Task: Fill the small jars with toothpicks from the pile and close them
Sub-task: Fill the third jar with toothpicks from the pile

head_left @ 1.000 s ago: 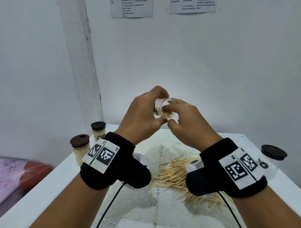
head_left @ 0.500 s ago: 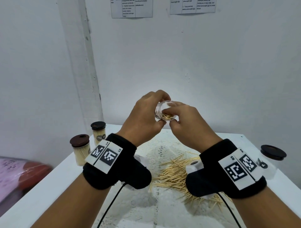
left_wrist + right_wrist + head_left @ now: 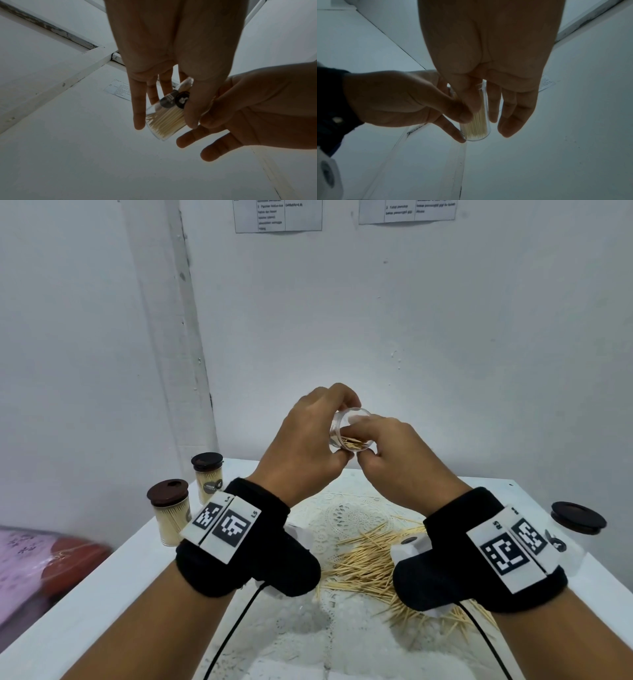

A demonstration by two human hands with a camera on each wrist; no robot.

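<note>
Above the tabletop (image 3: pixel 113 577), the left hand (image 3: pixel 305 446) grips a clear jar (image 3: pixel 349 429), tilted with its open mouth toward the right hand (image 3: pixel 394 460), probably so the sticks slide down and settle lengthwise. The right hand's thumb and forefinger reach into the mouth, closed on the toothpicks (image 3: pixel 351 444) inside, likely pushing them down. The loose pile (image 3: pixel 370 563) lies below on a lace mat, within easy reach for refills. Two filled, capped jars (image 3: pixel 169 510) stand apart at the left edge; another dark-lidded jar (image 3: pixel 579 520) sits at the right. The wrist views show the jar's side, the bundle (image 3: pixel 168 121) packed along it and a dark label, which the head view hides behind fingers
</note>
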